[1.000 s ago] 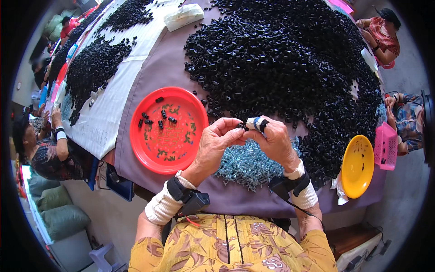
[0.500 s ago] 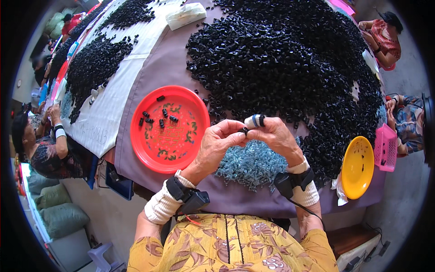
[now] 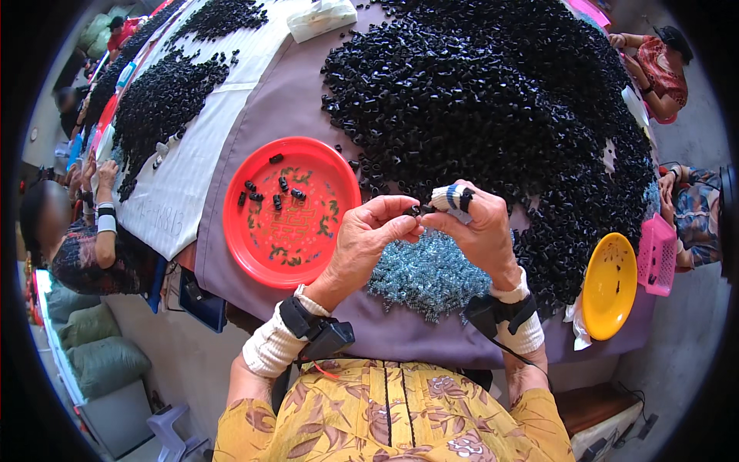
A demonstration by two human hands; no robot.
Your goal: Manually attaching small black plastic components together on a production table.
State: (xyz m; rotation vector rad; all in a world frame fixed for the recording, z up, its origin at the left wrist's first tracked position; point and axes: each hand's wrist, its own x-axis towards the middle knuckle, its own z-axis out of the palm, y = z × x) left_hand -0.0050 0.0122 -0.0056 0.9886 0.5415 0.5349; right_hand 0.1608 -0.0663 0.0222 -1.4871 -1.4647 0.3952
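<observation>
My left hand (image 3: 360, 245) pinches a small black plastic piece (image 3: 414, 210) between thumb and forefinger. On its other side, the right thumb and a finger in a striped cloth sleeve (image 3: 450, 198) close in against it, so my right hand (image 3: 488, 237) also grips it. Fingertips cover much of the piece. Below both hands lies a heap of small translucent pale-blue parts (image 3: 423, 281). Beyond them spreads a large mound of black ring-like pieces (image 3: 469, 100). A red round plate (image 3: 248, 266) by my left hand carries several black pieces (image 3: 278, 202).
At the right edge, a yellow plate (image 3: 602, 308) with a few dark bits stands near a pink basket (image 3: 656, 250). A white box-like thing (image 3: 322, 19) lies at the far side. People sit on both sides, and another black heap (image 3: 165, 100) covers white cloth at left.
Both hands stay together around the black piece, raised slightly away from me. The right hand's wrapped finger has tilted and shifted a little. The whole view has moved slightly.
</observation>
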